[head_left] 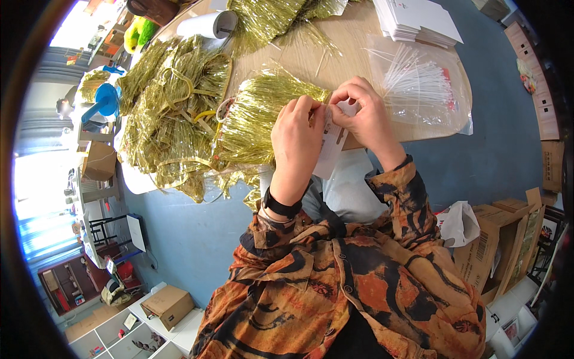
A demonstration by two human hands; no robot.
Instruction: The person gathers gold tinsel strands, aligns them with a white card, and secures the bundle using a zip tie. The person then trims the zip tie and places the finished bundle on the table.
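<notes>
In the head view, a bundle of gold tinsel fringe [257,122] is held at the near edge of a wooden table [335,54]. Its strands run leftward, the long axis lying across the table. The left hand [296,140] is closed over the bundle's end. The right hand [365,113] is pinched shut on a white card tag [330,152] hanging below it. The tagging appears under way; a large untagged tinsel pile [167,102] remains at left, with a clear bag of plastic ties [418,84] at right.

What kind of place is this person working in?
Probably a small craft or packing workshop. A wooden table holds heaps of gold tinsel, a clear bag of white plastic ties and a stack of white cards; cardboard boxes stand on the blue floor.
</notes>
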